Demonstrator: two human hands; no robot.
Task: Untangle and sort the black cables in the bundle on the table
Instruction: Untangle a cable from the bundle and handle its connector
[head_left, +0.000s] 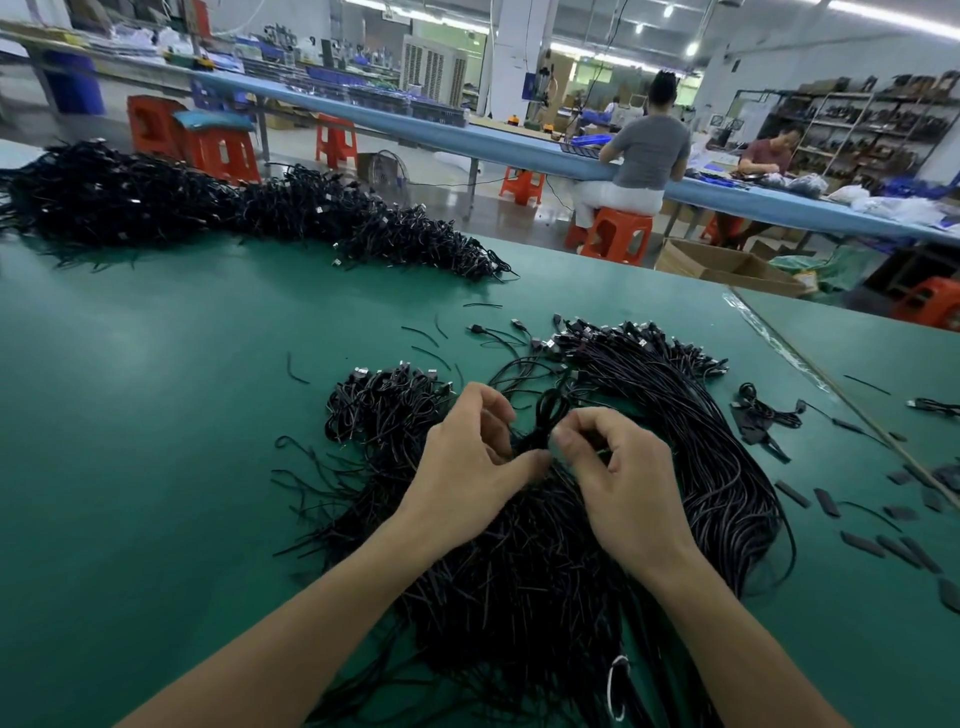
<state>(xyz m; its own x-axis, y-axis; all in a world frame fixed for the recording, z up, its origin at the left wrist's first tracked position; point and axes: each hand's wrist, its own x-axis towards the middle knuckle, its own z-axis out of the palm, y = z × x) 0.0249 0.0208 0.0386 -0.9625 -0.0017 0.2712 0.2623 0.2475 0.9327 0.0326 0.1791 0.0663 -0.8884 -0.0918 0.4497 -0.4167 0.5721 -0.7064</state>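
Note:
A tangled bundle of black cables (519, 571) lies on the green table (156, 415) right in front of me. A small looped bunch of cables (545, 415) rises from it between my hands. My left hand (467, 457) pinches this bunch from the left with thumb and curled fingers. My right hand (618, 467) pinches it from the right, fingers curled. To the right, straightened cables (691, 405) lie side by side in an arc with their plugs at the far end. A smaller coiled clump (384, 405) sits to the left.
A long heap of black cables (234, 208) runs along the table's far left. Short black strips (883, 540) and a small coiled cable (769, 415) lie scattered at right, beside a taped seam (779, 343). A white ring (618, 686) lies near me. People sit at a far bench.

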